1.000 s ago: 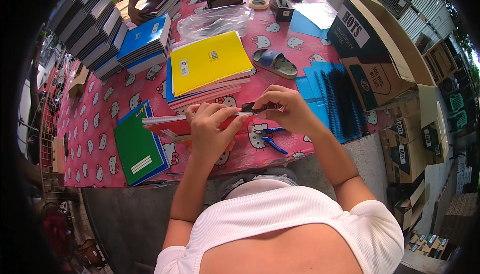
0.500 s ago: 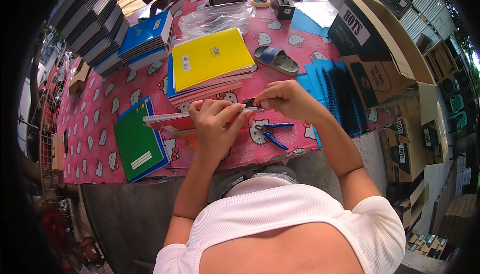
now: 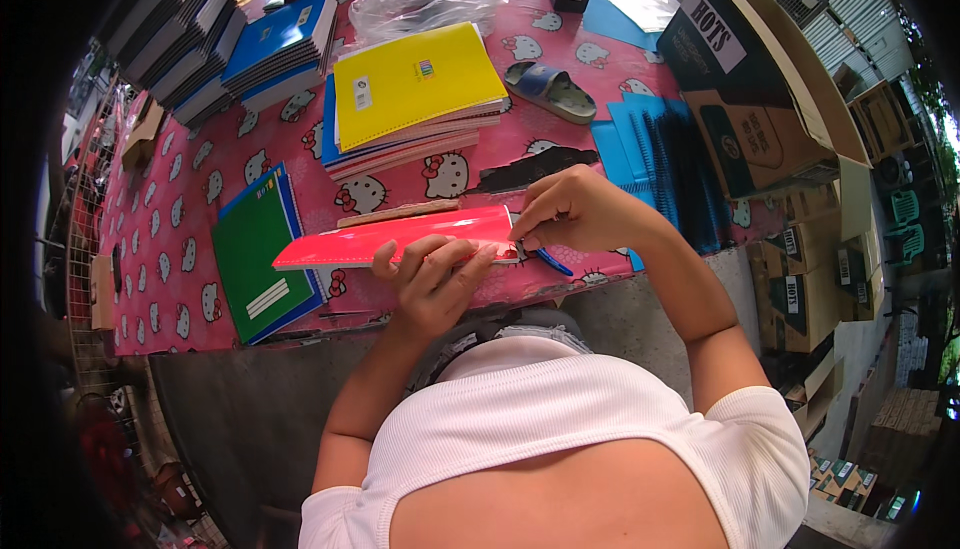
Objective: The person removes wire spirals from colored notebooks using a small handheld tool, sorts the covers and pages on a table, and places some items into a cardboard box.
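A red-covered notebook (image 3: 400, 236) is tilted up above the near table edge, its glossy cover toward me. My left hand (image 3: 432, 274) grips its lower edge, with the fingers lying over the cover. At the notebook's right end, my right hand (image 3: 575, 211) is closed in a pinch. Whatever those fingertips hold is too small to make out. Blue-handled pliers (image 3: 555, 263) lie just below the right hand, partly hidden by the hand and notebook. Behind the notebook, a flat brown strip (image 3: 395, 214) rests on the table.
A yellow-topped notebook stack (image 3: 415, 84) stands ahead, beside a slipper (image 3: 550, 92). Green and blue notebooks (image 3: 262, 249) lie at left. Blue covers and dark coils (image 3: 670, 164) sit right, near an open carton (image 3: 740, 79). Tall notebook piles (image 3: 180, 39) rise far left.
The notebook has turned from edge-on to show its red cover. My left hand moved down along it, and my right hand shifted slightly right and down to its end. The pliers are now more covered.
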### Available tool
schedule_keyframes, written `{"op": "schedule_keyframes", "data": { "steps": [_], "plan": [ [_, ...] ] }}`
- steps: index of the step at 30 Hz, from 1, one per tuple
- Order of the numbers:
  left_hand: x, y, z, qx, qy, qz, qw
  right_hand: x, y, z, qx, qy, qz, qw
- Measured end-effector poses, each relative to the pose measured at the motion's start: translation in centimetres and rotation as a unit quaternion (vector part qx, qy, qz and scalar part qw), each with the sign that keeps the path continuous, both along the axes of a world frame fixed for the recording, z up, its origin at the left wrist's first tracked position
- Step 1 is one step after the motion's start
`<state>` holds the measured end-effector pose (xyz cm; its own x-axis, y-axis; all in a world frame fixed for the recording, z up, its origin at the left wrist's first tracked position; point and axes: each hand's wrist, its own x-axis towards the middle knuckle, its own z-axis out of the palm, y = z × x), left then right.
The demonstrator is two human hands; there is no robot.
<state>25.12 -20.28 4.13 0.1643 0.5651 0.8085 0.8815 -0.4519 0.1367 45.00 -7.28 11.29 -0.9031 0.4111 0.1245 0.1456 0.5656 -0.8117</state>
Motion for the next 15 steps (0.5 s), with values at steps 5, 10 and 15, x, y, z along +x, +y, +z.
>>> {"op": "schedule_keyframes", "data": {
  "steps": [5,10,15],
  "plan": [
    [-0.1,0.0,0.3,-0.006,-0.01,-0.011,1.0,-0.3,-0.4,-0.2,-0.013,0.004,-0.016,1.0],
    [-0.1,0.3,0.9,-0.017,-0.03,-0.024,0.999,-0.2,-0.7,0.2,0.051,0.018,-0.007,0.999],
    [0.7,1.9,2.9,-0.031,-0.075,0.012,0.997,-0.2,-0.7,1.4,0.083,-0.03,-0.043,0.995]
  ]
}}
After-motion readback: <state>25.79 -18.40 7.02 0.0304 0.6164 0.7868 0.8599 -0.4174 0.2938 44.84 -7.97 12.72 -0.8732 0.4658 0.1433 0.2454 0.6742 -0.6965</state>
